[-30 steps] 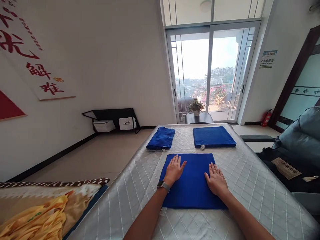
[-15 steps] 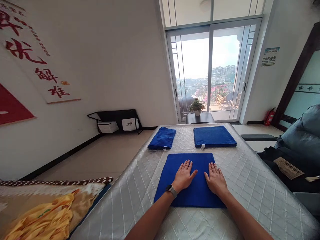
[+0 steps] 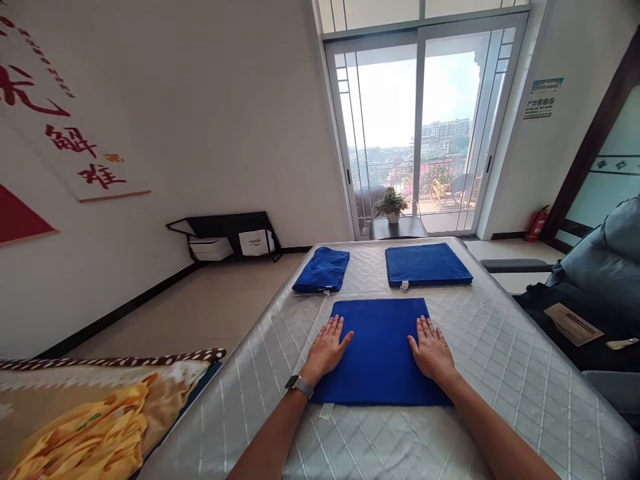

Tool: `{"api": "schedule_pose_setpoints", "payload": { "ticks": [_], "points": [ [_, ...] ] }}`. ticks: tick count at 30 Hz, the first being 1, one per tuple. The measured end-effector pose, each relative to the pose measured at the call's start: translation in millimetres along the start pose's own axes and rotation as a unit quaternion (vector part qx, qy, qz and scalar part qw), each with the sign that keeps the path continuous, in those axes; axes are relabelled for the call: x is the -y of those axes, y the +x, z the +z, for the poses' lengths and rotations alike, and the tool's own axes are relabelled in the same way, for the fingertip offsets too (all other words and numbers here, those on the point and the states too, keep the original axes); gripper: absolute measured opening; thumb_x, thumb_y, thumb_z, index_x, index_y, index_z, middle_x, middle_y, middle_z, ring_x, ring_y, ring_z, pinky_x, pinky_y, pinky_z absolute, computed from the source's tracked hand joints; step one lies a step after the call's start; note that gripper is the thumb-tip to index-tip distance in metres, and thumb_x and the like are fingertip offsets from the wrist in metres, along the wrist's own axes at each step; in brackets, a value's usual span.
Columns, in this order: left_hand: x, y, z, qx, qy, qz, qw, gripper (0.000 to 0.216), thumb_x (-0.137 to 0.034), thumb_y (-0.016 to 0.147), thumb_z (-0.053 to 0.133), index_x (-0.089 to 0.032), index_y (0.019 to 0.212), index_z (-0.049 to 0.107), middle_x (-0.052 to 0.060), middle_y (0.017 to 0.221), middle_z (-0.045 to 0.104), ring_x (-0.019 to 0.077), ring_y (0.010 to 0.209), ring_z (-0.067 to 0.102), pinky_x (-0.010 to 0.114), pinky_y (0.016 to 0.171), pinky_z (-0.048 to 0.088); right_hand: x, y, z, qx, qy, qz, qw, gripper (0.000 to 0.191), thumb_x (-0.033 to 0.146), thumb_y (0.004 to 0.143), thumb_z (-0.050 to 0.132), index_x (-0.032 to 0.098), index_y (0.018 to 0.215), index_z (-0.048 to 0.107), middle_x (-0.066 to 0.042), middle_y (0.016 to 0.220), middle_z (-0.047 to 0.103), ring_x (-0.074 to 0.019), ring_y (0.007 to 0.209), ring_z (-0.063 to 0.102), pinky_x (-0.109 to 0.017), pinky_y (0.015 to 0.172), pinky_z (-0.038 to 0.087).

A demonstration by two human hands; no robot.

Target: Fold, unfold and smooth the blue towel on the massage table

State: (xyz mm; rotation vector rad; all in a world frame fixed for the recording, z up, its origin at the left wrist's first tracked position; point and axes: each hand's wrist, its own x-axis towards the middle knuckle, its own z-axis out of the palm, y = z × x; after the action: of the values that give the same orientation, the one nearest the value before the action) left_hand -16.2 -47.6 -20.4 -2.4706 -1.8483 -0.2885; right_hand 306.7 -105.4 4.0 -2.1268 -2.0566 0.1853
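A folded blue cloth (image 3: pixel 377 353) lies flat on the silver quilted cover (image 3: pixel 505 373) in front of me. On its left edge rests my left hand (image 3: pixel 325 348), fingers stretched out, with a watch at the wrist. My right hand (image 3: pixel 432 350) lies flat along the cloth's right edge, fingers extended. Neither hand grips anything. A small white tag (image 3: pixel 327 411) sticks out at the cloth's lower left corner. Further back are a smaller folded blue cloth (image 3: pixel 323 269) on the left and a neat blue stack (image 3: pixel 427 264) on the right.
To the left, a yellow cloth (image 3: pixel 95 427) lies on a patterned blanket (image 3: pixel 175 377). A grey armchair (image 3: pixel 605 260) holding dark fabric and a cardboard piece (image 3: pixel 573 324) stands at right. A potted plant (image 3: pixel 393 205) sits on a chair before the glass doors.
My left hand has slid from the middle of the cloth to its left edge. My right hand stays by the right edge. The white tag at the lower left now shows.
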Motion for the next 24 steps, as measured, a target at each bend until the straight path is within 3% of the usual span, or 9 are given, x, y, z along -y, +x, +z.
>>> {"api": "schedule_pose_setpoints", "payload": {
  "ticks": [11,18,24],
  "points": [
    [-2,0,-3,-0.018,-0.028,0.002,0.999,0.080,-0.065,0.102,0.019,-0.010,0.158,0.034,0.017,0.164,0.032,0.0287,0.153,0.028,0.047,0.124,0.027,2,-4,-2,-0.003,-0.023,0.001,1.000,0.074,0.050,0.103,0.021,0.005,0.161,0.021,-0.011,0.168,0.017,-0.0229,0.156,0.010,-0.042,0.126,0.009],
    [-4,-2,-9,-0.019,-0.044,0.008,0.999,0.079,-0.065,0.102,0.019,-0.010,0.158,0.033,0.018,0.163,0.033,0.0296,0.153,0.027,0.049,0.124,0.027,8,-8,-10,-0.021,-0.054,0.004,0.998,0.070,0.046,0.103,0.022,0.007,0.161,0.023,-0.011,0.168,0.018,-0.0244,0.156,0.008,-0.048,0.126,0.005],
    [-5,-3,-10,-0.023,-0.034,0.008,0.999,0.079,-0.065,0.101,0.019,-0.011,0.157,0.035,0.016,0.163,0.034,0.0288,0.152,0.030,0.047,0.124,0.027,7,-39,-8,-0.017,-0.082,-0.019,0.996,0.068,0.044,0.102,0.023,0.008,0.160,0.029,-0.011,0.167,0.021,-0.0243,0.156,0.009,-0.049,0.126,0.006]
  ]
}}
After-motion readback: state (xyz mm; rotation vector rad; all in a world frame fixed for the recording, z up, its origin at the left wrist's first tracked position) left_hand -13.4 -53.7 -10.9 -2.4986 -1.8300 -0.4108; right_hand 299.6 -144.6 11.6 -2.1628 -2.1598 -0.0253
